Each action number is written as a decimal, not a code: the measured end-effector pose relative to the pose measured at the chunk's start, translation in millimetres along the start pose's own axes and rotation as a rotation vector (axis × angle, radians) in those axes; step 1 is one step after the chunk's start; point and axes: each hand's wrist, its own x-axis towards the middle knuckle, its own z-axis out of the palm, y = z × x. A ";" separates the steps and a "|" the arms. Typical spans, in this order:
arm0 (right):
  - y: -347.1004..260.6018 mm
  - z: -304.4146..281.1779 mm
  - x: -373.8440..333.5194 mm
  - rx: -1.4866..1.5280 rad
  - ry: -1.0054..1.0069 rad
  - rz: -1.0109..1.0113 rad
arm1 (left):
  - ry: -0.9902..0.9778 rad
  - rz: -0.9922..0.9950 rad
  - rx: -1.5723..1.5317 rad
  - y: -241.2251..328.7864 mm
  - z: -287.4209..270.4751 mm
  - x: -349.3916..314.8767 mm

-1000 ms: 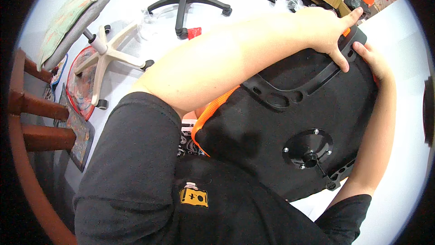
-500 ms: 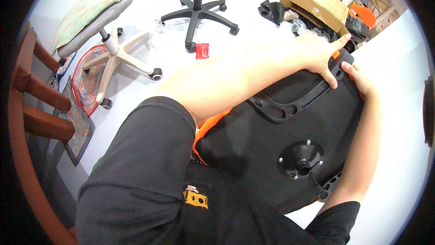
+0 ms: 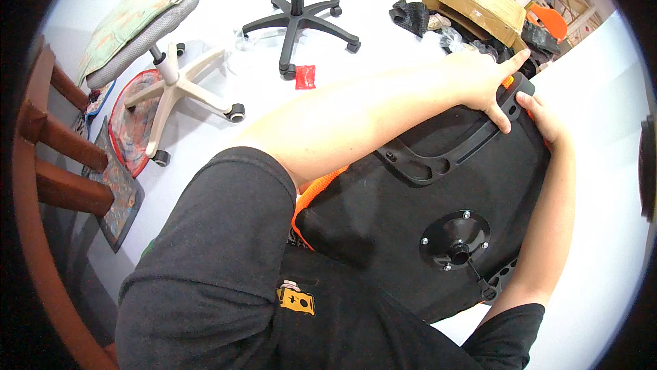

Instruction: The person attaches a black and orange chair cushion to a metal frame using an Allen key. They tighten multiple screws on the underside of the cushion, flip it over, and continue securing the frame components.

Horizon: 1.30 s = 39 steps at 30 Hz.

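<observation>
An office chair seat (image 3: pixel 383 240) leans in front of me with its black underside facing me and orange mesh along its left edge. Several shiny bolts hold a round black mounting plate (image 3: pixel 455 233) with a socket on it. A black armrest bracket (image 3: pixel 438 168) runs along the upper side. My left hand (image 3: pixel 491 89) reaches across to its upper end, thumb pressed on the bracket and index finger stretched out; its other fingers are hidden. Beside it, my right hand (image 3: pixel 545 118) grips the upper right corner, thumb in front and fingers mostly behind.
A black five-star chair base (image 3: pixel 298 24) stands on the floor ahead, with a red packet (image 3: pixel 305 77) near it. At left are a chair with a white base (image 3: pixel 178 86) and brown wooden rails (image 3: pixel 72 185). An open cardboard box (image 3: pixel 482 4) lies far right; a person sits beyond.
Almost nothing differs. Both hands keep their places on the seat, and the view has shifted very slightly.
</observation>
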 end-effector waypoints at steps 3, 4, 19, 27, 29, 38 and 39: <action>3.2 -3.9 1.3 0.015 0.017 -0.017 | 0.031 0.028 0.009 0.0 -0.5 0.5; 3.3 -2.5 2.9 0.017 0.006 -0.014 | 0.026 0.020 0.016 -0.9 -0.2 -0.3; -17.1 0.9 -4.5 -0.065 -0.137 -0.088 | 0.039 0.030 0.025 -5.5 -1.2 -0.8; -11.0 -0.5 4.4 -0.130 -0.162 -0.227 | 0.048 0.072 -0.003 -11.0 -3.0 0.4; -12.7 -1.9 5.9 -0.122 -0.183 -0.237 | 0.048 0.069 -0.002 -9.5 -7.0 -2.0; -20.4 0.1 2.3 -0.116 -0.187 -0.243 | 0.000 0.027 -0.037 -8.9 -14.1 -3.0; -19.0 0.2 3.6 -0.103 -0.195 -0.253 | 0.007 0.034 -0.042 -9.0 -14.0 -3.3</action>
